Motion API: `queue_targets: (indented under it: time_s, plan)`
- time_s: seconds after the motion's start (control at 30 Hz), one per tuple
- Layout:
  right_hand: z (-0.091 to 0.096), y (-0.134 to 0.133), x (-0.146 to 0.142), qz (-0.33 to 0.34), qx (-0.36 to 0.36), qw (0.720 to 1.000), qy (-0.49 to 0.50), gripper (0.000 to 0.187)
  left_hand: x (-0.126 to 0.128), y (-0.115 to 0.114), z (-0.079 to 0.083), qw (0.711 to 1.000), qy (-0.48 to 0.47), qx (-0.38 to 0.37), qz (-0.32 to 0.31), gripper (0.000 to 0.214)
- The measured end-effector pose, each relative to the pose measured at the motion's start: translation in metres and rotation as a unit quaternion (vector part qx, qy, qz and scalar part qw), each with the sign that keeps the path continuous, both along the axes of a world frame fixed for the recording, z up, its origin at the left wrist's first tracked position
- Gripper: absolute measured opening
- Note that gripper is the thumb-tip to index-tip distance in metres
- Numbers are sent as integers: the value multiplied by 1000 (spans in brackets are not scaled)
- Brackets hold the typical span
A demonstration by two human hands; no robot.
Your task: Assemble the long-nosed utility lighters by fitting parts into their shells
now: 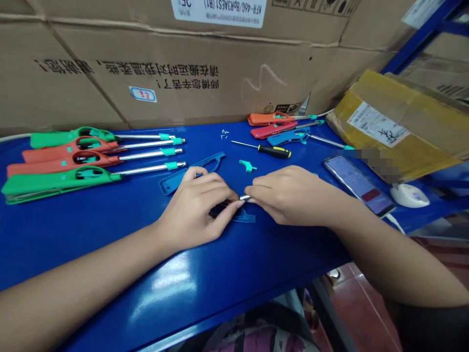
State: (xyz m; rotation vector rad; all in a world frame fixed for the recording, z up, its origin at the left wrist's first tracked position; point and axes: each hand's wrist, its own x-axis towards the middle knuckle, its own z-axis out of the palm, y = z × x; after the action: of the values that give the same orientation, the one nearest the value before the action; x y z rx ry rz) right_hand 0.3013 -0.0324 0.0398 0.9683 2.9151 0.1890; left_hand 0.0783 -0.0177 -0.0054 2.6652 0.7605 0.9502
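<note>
My left hand [201, 205] is closed over a partly hidden dark piece, its thumb and fingertips pinching near a short metal tube [245, 197]. The tube's other end disappears into the closed fingers of my right hand [289, 195]. Beneath my left hand, a blue lighter shell half [247, 218] pokes out on the table. A second blue shell half [174, 182] lies just behind that hand. Beyond the fingertips sits a small teal trigger [247, 166]. Farther back lies a black-and-yellow screwdriver [274, 151] near several small screws [224, 133].
Several green and orange long-nosed lighters [62, 183] lie at the left of the blue table [120, 259]. Orange, red and blue lighters [273, 129] lie at the back right. A phone [359, 186], a white mouse [409, 195] and a taped box [388, 122] stand right; cardboard [146, 58] backs the table.
</note>
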Motion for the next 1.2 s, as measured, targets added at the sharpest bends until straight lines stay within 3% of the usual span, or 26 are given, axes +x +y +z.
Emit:
queue_targets:
  time_s: [0.47, 0.8, 1.0, 1.2]
  plan:
    - [-2, -2, -8, -16, -17, 999, -45, 12, 0, 2, -3, 1000, 7, 14, -10, 17]
    - [-5, -5, -8, -23, -9, 1000, -16, 12, 0, 2, -4, 1000, 13, 25, -12, 18]
    - [0, -5, -7, -68, -29, 995, 71, 24, 1, -2, 1, 999, 23, 39, -15, 10]
    - [-5, -2, -9, -72, -24, 993, 90, 35, -1, -5, 3, 998, 29, 46, -26, 7]
